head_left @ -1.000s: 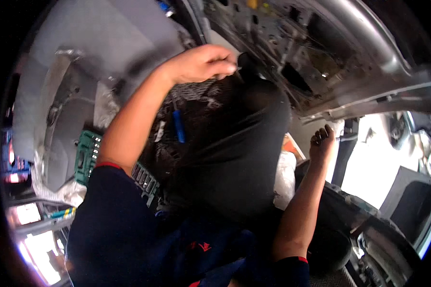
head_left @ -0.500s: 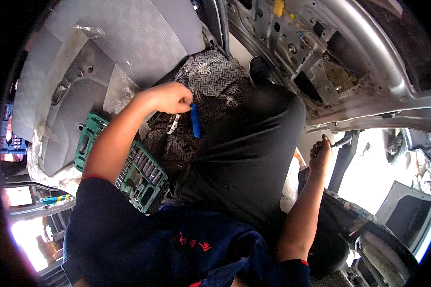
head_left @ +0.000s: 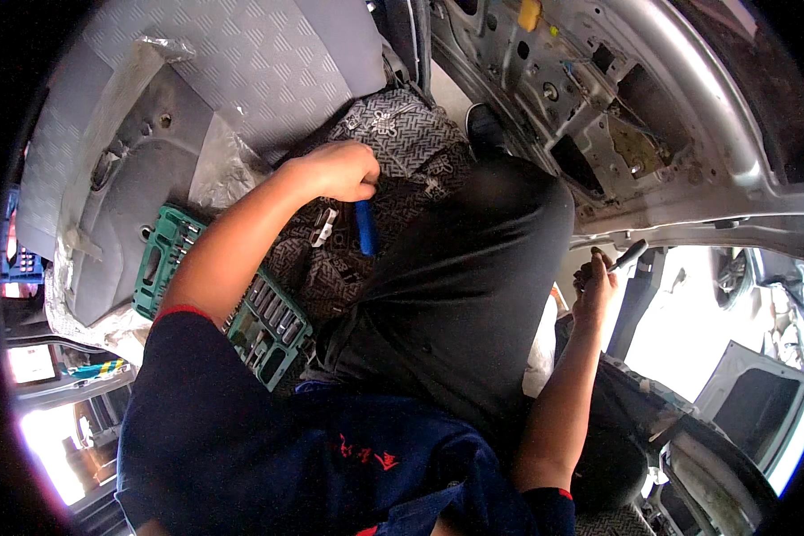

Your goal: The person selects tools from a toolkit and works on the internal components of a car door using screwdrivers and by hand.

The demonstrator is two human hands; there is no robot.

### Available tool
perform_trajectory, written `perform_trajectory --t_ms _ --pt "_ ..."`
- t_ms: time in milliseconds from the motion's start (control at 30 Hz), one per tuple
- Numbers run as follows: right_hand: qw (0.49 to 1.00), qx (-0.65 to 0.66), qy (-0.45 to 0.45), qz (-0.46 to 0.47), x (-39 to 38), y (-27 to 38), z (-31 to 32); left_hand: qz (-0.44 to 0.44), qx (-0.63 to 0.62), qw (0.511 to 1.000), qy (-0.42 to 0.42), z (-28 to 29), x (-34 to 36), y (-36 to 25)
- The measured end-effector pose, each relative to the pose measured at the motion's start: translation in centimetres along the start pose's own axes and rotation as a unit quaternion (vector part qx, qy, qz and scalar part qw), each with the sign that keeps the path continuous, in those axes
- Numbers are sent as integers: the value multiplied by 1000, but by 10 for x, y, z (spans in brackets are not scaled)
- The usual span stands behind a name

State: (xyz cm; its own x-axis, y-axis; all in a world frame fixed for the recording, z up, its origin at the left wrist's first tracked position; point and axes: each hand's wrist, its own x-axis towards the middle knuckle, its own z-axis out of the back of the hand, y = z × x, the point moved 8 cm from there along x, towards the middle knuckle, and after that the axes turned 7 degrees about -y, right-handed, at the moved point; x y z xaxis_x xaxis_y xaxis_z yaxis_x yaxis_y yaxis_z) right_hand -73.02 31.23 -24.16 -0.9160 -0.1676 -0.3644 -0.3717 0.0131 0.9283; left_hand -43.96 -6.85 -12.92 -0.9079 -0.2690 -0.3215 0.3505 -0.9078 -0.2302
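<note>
My left hand (head_left: 355,174), fingers curled, is over the patterned floor covering (head_left: 393,125), just above the blue-handled tool (head_left: 365,229); what it grips is hidden. Beside the tool lies a small pale metal piece (head_left: 322,228). A green socket case (head_left: 277,341) lies open under my left arm. My right hand (head_left: 597,281) is closed on a black-handled tool (head_left: 628,255), below the lower edge of the metal door with its inner panel exposed (head_left: 652,107).
A grey seat or panel (head_left: 277,54) and a removed trim piece (head_left: 134,196) with plastic film (head_left: 228,165) lie at the left. My bent leg (head_left: 456,268) fills the middle, with a shoe (head_left: 482,125) beyond. A blue tool case (head_left: 22,259) shows at the far left.
My left hand came down toward the blue-handled tool, then shifted slightly upward. My right hand stays at the right, and the black tool shows more clearly in it. The view has shifted.
</note>
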Motion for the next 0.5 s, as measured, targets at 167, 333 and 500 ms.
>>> perform_trajectory --t_ms 167,333,500 --pt "998 -9 56 20 -20 35 -27 -16 13 1000 13 1 2 0" --pt "967 -107 183 139 -121 149 -107 -4 25 998 52 10 -10 8" --pt "911 -182 356 101 -193 124 -185 -9 29 995 96 4 -8 17"
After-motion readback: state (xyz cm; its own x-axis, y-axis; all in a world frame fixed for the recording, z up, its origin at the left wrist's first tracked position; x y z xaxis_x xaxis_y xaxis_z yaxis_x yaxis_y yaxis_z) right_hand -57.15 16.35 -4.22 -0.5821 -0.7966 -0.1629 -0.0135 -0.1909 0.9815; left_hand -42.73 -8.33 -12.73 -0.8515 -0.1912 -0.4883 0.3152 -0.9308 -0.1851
